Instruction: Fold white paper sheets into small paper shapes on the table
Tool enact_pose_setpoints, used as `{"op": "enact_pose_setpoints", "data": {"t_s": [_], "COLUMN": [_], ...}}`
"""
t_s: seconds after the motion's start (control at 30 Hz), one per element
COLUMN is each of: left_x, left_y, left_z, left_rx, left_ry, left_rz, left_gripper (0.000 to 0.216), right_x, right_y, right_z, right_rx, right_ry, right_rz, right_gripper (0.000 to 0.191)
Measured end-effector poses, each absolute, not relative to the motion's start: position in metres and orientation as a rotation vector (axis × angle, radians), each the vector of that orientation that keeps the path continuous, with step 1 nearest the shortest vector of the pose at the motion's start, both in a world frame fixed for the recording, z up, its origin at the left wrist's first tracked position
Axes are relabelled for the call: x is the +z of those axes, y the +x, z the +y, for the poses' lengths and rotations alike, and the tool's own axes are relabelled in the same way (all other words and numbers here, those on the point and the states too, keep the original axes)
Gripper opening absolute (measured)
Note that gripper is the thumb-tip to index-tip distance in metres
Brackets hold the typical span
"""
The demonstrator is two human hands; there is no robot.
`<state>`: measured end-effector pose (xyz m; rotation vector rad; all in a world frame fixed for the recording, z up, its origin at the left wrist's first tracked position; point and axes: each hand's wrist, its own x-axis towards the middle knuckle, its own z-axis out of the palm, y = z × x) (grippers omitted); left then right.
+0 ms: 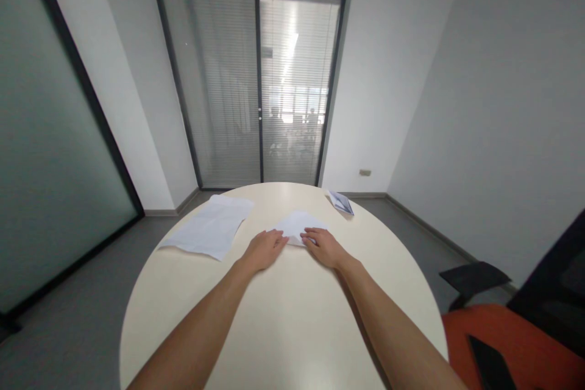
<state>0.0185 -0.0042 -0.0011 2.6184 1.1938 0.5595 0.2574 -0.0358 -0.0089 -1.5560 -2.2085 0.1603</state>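
A small white folded paper [299,223] lies near the middle of the round cream table [283,323]. My left hand [265,248] rests palm down at the paper's near left edge, fingers stretched onto it. Palm down as well, my right hand [323,245] has its fingertips pressing the paper's near right edge. Neither hand has lifted the paper off the table.
A stack of flat white sheets [210,226] lies on the table's left side. A small folded printed paper [341,202] sits at the far right rim. An orange and black chair [516,335] stands at the right. Glass doors with blinds [256,85] are ahead.
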Motion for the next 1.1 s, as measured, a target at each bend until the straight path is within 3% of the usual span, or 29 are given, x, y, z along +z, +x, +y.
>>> {"op": "enact_pose_setpoints", "data": {"t_s": [0.33, 0.77, 1.1], "left_x": [-0.002, -0.011, 0.002], "left_y": [0.019, 0.018, 0.024], "left_z": [-0.001, 0.004, -0.007], "left_rx": [0.644, 0.559, 0.594], "left_ry": [2.458, 2.425, 2.540], "left_rz": [1.200, 1.110, 1.360], "left_gripper": [0.037, 0.041, 0.037], "right_x": [0.009, 0.007, 0.010], "right_y": [0.246, 0.250, 0.246], "right_z": [-0.046, -0.048, -0.047], "right_rx": [0.333, 0.390, 0.409], "right_ry": [-1.420, -1.296, -1.373], "right_rz": [-2.203, -2.257, -2.205], "right_gripper": [0.049, 0.035, 0.031]}}
